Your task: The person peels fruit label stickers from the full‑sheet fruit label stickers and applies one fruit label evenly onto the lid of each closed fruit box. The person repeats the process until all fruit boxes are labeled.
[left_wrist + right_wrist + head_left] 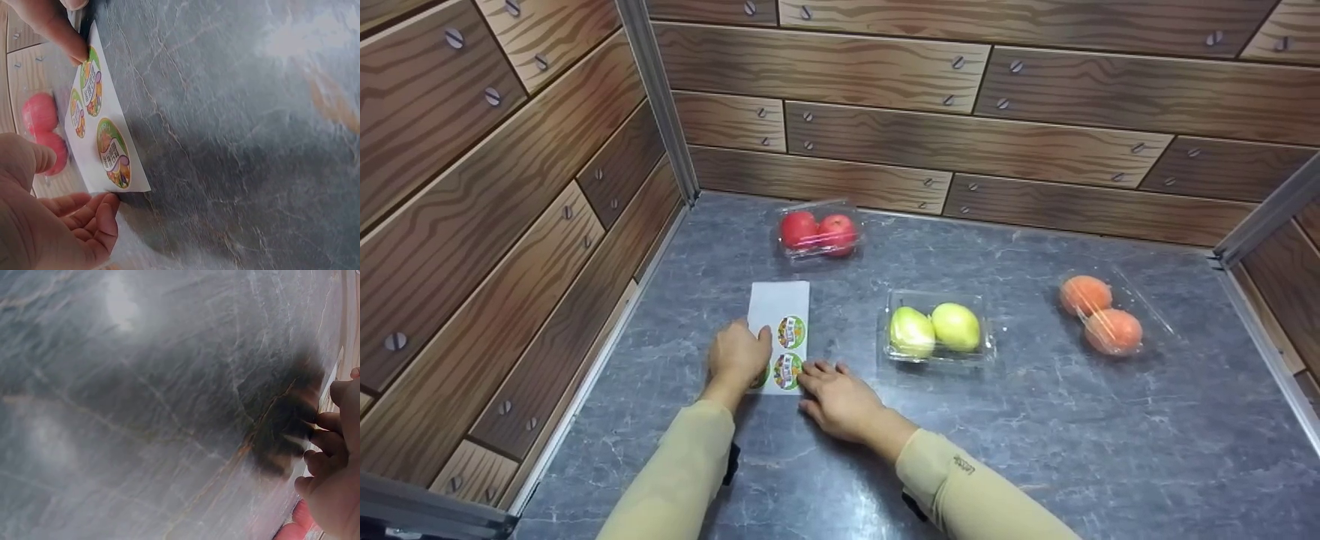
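A white sheet of round stickers (780,300) lies on the dark table, its green-edged labels printed with colourful fruit. At its left edge is my left hand (740,352), partly covering one sticker (113,153). The left wrist view shows the left fingertips (107,222) bent at the sheet's edge, the thumb held apart from them. My right hand (844,401) lies palm down to the right, its fingertips (808,369) at the sheet's right edge beside the lower sticker (788,371). Seen from the right wrist, the right fingers (326,439) are spread and hold nothing.
Clear plastic boxes hold fruit: two red apples (817,234) at the back, two yellow-green pears (934,330) right of the sheet, and two orange fruits (1100,315) farther right. Wood-patterned walls (825,127) enclose the table at the back and sides.
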Demonstrator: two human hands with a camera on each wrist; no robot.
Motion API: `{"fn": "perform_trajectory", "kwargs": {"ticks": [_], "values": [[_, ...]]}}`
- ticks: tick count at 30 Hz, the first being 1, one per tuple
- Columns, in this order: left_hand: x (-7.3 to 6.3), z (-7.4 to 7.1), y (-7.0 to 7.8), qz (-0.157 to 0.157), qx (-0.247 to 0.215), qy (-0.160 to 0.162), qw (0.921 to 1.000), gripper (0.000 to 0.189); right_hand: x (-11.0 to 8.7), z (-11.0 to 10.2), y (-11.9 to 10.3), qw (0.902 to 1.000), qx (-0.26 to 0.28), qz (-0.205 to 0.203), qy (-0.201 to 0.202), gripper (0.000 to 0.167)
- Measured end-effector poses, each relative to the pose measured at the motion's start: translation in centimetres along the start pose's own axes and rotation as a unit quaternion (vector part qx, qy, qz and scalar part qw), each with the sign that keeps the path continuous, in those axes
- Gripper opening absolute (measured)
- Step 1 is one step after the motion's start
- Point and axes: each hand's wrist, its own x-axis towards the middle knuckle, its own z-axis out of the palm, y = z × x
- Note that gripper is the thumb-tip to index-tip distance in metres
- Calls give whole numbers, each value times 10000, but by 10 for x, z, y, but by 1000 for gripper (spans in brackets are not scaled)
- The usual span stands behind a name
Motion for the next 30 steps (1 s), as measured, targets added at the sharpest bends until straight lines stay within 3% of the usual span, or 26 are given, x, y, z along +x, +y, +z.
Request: {"fn": "perform_trajectory", "kwargs": {"ticks": [9,20,30], "values": [[3,2,5,4,-26,102,9999,52,-1,0,-2,10000,-39,73,-50,53],[2,-2,6,-103,-338,-225,9991,48,-2,0,-3,10000,26,17,5,52],[5,-6,8,-176,-763,-226,9967,48,-3,-1,-3,9995,204,186,-170,55]]}}
